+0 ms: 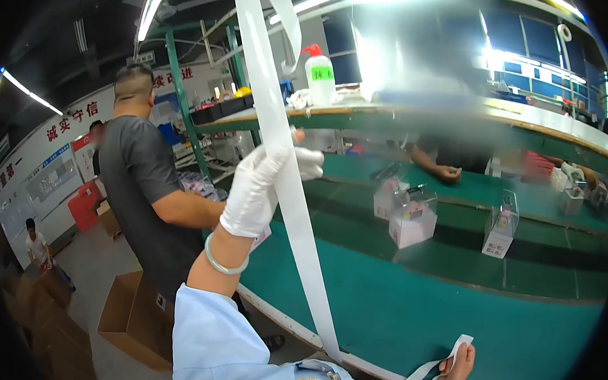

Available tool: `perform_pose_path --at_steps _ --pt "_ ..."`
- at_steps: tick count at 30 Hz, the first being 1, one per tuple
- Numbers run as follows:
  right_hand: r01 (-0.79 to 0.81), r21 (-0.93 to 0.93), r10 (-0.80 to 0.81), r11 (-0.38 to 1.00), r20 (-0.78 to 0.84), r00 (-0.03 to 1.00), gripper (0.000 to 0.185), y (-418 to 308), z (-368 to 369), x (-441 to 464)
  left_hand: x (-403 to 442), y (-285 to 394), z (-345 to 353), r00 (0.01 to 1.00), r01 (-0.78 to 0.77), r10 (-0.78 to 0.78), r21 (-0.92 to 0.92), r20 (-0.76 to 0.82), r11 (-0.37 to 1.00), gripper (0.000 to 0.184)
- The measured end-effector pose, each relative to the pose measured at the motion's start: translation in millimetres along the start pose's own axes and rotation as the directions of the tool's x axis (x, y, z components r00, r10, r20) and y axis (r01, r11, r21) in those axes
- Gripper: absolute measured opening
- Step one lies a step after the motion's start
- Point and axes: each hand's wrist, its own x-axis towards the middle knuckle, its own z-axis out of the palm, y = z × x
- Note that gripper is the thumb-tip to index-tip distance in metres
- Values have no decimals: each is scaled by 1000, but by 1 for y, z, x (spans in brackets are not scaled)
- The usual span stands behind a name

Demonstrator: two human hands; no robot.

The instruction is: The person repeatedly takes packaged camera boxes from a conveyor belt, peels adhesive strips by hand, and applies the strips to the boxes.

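Note:
My left hand point(252, 191), in a white glove and with a bangle at the wrist, is raised in front of me, fingers closed on a long, glossy white strip point(300, 234). The strip hangs from above the top of the view down to the near table edge. Low on the right, my bare right hand point(458, 369) pinches a white strip end point(461, 344) that trails back toward my body. Whether both lengths are one piece cannot be seen. Beyond my hands, small boxes with clear covers stand on the green surface, including one at centre point(412, 226) and another point(499, 234) further right.
A green work surface point(395, 291) stretches before me. Above it, a shelf point(390, 115) carries a red-capped bottle point(319, 77). A co-worker point(140, 161) stands at left near an open cardboard box point(129, 318). Other people's hands point(448, 173) are across the line.

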Motion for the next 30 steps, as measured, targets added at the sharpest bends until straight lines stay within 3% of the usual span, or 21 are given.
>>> perform_pose_path --at_steps 2,8,16,20,22,23,26,28,29,30 --pt "-22 -10 22 1000 9 1000 13 -3 -3 0 -1 -3 6 998 -22 25 49 -61 999 32" --pt "-80 -24 81 996 27 996 12 -36 2 -20 -12 5 26 996 -59 73 226 -55 972 32" --pt "-110 -64 114 992 72 991 13 -45 -4 -15 -45 -12 58 999 44 -41 270 -15 962 30" --pt "-133 -94 141 987 77 987 15 -52 -8 -12 -83 -36 71 967 116 -173 282 186 952 27" --pt "-133 -116 141 984 64 988 16 -56 -9 -11 -96 -49 77 884 278 -352 258 308 925 27" --pt "-125 -138 135 983 62 989 17 -55 -12 -9 -98 -54 79 832 246 -393 374 393 894 27" --pt "-87 -121 90 989 14 996 9 -22 -29 16 -111 -87 79 777 296 -445 365 446 883 25" --pt "-92 -151 96 984 20 995 11 -37 -15 15 -102 -98 78 791 59 -339 488 509 871 22" --pt "-110 -123 115 986 31 993 12 -42 -7 13 -98 -107 66 758 -427 -107 613 644 665 21" --pt "-141 -171 142 975 -2 990 13 -44 -10 17 -90 -117 65 651 -728 53 603 757 326 22"
